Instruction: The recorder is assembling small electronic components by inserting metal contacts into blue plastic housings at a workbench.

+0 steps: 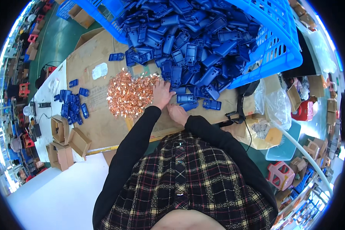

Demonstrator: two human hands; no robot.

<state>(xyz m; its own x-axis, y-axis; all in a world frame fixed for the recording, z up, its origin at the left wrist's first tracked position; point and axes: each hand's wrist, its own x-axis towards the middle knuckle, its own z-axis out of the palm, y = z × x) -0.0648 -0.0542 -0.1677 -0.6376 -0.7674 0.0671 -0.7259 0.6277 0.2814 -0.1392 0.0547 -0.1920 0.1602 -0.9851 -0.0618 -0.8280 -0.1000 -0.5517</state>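
My left hand (pixel 162 94) reaches to the right edge of a heap of small copper-coloured metal pieces (pixel 128 95). Its fingers bend down at the heap and the thumb stands out to the right, close to the blue plastic shells. Just below it, nearer my body, my right hand (pixel 176 114) rests low over the cardboard with its fingers curled in. Whatever those fingers hold, if anything, is hidden. A big mound of blue plastic shells (pixel 190 53) spreads beyond my hands, and a few single shells (pixel 212 104) lie to the right of them.
A tipped blue plastic crate (pixel 291 57) surrounds the mound at the far right. Cardboard (pixel 99 132) covers the table. A smaller group of blue shells (pixel 71 105) lies at the left, near small open boxes (pixel 79 141). A black strap and cable (pixel 240 109) hang at the right edge.
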